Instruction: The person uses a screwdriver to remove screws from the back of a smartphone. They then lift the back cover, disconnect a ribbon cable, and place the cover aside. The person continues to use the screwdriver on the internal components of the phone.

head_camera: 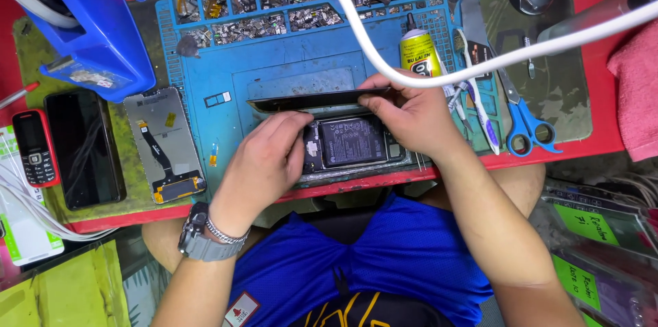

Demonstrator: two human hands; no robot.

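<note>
Leftmost, the left hand (264, 155) presses fingers curled on the opened phone body (353, 145), gripping its left end at the blue mat's (226, 59) near edge. Above it, the lifted screen panel (312, 99) runs left-right, tilted on edge, just beyond both hands. The right hand (411, 118) pinches the panel's right end, fingers closed around it.

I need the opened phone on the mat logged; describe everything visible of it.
The opened phone lies flat at the near edge of the blue mat, back off, showing a dark battery with a label and boards beside it. A thin black panel is tilted up along its far side, pinched by the left hand and right hand.
</note>
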